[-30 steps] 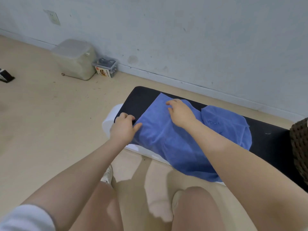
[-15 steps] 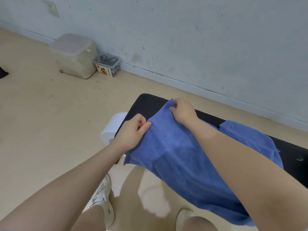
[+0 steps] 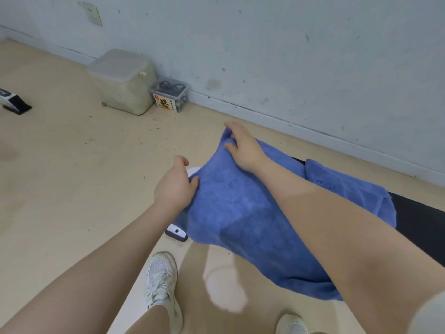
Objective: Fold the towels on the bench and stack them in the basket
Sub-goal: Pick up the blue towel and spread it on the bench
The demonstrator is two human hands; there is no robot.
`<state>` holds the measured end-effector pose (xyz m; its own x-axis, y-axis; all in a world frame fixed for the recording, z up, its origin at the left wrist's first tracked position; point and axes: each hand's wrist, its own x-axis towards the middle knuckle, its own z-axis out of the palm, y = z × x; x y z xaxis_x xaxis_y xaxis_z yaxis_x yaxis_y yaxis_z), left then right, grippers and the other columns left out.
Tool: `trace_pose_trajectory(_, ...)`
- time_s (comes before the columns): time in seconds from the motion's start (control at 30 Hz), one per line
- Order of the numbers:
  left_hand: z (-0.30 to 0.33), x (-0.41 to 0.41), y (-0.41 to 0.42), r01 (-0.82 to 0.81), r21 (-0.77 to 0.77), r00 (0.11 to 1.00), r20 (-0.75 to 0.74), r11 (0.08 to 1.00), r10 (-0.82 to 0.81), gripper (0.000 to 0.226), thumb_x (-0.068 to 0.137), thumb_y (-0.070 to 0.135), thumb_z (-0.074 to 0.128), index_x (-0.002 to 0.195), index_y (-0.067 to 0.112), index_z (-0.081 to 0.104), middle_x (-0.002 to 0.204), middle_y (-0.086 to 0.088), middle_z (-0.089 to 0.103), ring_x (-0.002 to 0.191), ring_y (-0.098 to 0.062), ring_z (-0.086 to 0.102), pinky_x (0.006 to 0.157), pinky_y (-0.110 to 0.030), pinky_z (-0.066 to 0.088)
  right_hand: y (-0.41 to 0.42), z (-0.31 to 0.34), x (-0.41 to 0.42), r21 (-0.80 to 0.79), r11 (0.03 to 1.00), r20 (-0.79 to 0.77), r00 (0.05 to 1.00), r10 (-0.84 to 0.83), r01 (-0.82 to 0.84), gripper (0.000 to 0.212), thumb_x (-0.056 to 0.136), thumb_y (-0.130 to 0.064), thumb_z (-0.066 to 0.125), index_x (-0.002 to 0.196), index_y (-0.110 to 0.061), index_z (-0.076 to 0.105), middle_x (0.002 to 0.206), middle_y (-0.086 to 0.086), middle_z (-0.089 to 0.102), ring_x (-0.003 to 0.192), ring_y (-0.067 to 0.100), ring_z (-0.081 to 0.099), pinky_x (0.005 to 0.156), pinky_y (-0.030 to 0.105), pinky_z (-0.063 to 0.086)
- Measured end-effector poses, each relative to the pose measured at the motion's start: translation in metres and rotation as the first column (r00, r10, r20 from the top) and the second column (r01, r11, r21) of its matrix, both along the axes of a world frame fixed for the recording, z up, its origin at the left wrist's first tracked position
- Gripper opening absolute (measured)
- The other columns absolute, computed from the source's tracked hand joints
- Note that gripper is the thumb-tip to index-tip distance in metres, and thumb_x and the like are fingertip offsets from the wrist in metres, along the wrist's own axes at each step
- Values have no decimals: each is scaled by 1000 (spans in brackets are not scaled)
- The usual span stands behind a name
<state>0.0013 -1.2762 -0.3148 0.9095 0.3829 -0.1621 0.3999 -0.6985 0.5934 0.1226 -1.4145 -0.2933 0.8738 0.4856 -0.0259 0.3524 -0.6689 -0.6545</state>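
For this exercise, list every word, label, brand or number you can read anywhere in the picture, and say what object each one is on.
"YOGA": tone-on-tone letters on the blue towel lying on the bench, seen upside down from here.
Yellow and red label on the small clear box by the wall: large characters and small print, too blurred to read.
White and black object at the left edge: markings too small to read.
Nothing else bears text.
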Motion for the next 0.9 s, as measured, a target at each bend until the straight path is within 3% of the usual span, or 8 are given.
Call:
trace_pose_trajectory(0.1, -1, -7, -13, 55, 159, 988, 133, 986, -76, 38, 92, 11, 45, 129, 4, 43, 134, -13, 43, 120, -32, 43, 95, -37, 36, -16, 4, -19, 16, 1000, -12, 1000, 15, -15, 62, 94, 0, 39, 149, -21, 19, 160, -1, 0, 139, 13, 25, 96, 14, 29)
trace_pose_trajectory(0.23, 17, -6, -58, 284, 202, 887, 314, 937, -337, 39, 85, 9, 33, 111, 1, 61, 132, -17, 48, 119, -36, 45, 98, -40, 37, -76, 10, -35, -3, 970, 220, 946, -237, 244, 40, 94, -3, 37, 132, -11, 48, 141, 7, 44, 120, 24, 48, 97, 32, 38)
trace_pose_trajectory(0.4, 27, -4, -140, 613, 124, 765, 153, 780, -626, 40, 96, 6, 33, 133, 7, 46, 150, -4, 30, 137, -21, 28, 110, -26, 24, -180, 7, -48, -224, 824, 177, 853, -491, 520, 34, 96, -16, 39, 126, -5, 51, 127, 14, 56, 116, 33, 51, 93, 42, 43)
trace_pose_trajectory(0.5, 22, -4, -182, 698, 15, 715, 53, 716, -698, 49, 98, 10, 32, 147, 8, 23, 156, -5, 17, 144, -21, 15, 115, -26, 13, -218, 3, -56, -321, 817, 152, 877, -455, 479, 38, 95, -24, 48, 128, -6, 52, 128, 14, 55, 117, 32, 51, 94, 40, 42)
trace_pose_trajectory(0.6, 14, -3, -208, 741, 103, 671, -84, 663, -737, 59, 100, 27, 34, 150, 11, 8, 159, -7, 2, 146, -23, -1, 117, -34, -3, -235, 1, -57, -337, 837, 171, 902, -396, 431, 37, 91, -28, 55, 124, -11, 54, 122, 12, 56, 114, 30, 49, 95, 38, 41)
trace_pose_trajectory(0.7, 8, -6, -217, 690, 75, 724, -62, 720, -687, 82, 92, 40, 48, 149, 10, -2, 159, -3, 3, 146, -22, -3, 117, -38, -5, -240, 5, -58, -402, 825, 223, 916, -333, 397, 26, 92, -25, 53, 111, -9, 58, 113, 12, 57, 107, 30, 49, 86, 35, 39)
trace_pose_trajectory(0.8, 9, -9, -217, 661, 5, 750, -14, 750, -661, 107, 79, 53, 62, 149, 10, -6, 158, -1, 6, 146, -20, 0, 117, -38, -4, -253, 17, -68, -291, 850, 185, 897, -401, 439, 15, 93, -21, 48, 99, -8, 54, 103, 10, 55, 97, 29, 52, 74, 35, 40)
trace_pose_trajectory(0.9, 10, -11, -219, 703, 167, 712, -153, 692, -686, 110, 74, 65, 59, 150, 14, -4, 159, -2, -5, 146, -21, -7, 118, -42, -5, -282, 36, -95, -136, 821, 136, 831, -539, 554, 7, 88, -16, 45, 84, -10, 47, 83, 7, 55, 74, 26, 51, 63, 36, 41)
